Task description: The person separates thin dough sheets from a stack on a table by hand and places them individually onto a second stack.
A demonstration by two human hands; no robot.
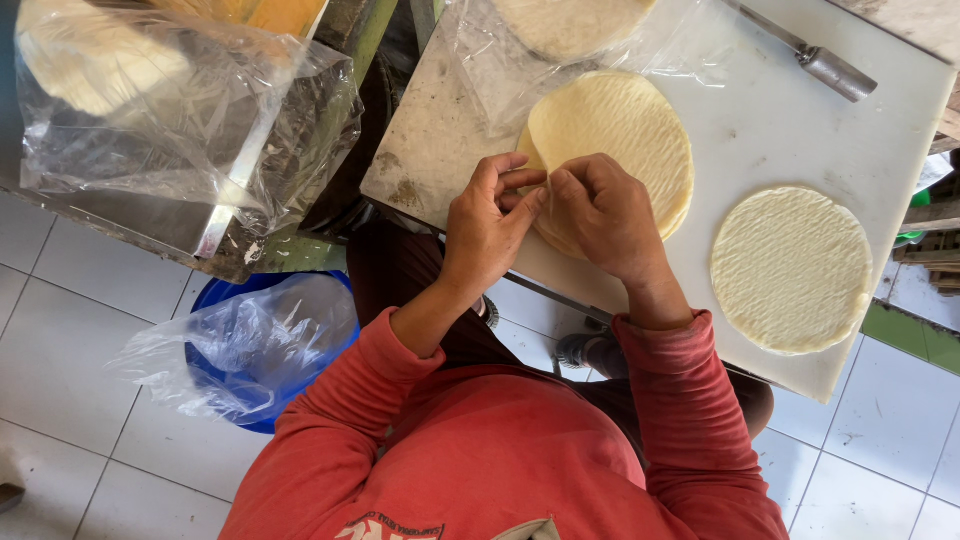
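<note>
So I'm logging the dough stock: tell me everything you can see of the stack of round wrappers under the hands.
The stack of round wrappers is pale yellow, thin, with a finely ribbed surface. It lies flat on the white board, sheets slightly offset. The left hand and right hand pinch its near edge; clear plastic touches its far side.

Head camera looks steeply down, close over the white board (pixel 800 130).

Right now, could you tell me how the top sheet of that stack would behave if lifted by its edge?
The top sheet looks thin and probably floppy, likely to droop. Both hands, left hand and right hand, pinch at the edge of the stack, so sheets may cling. It could tear easily.
</note>
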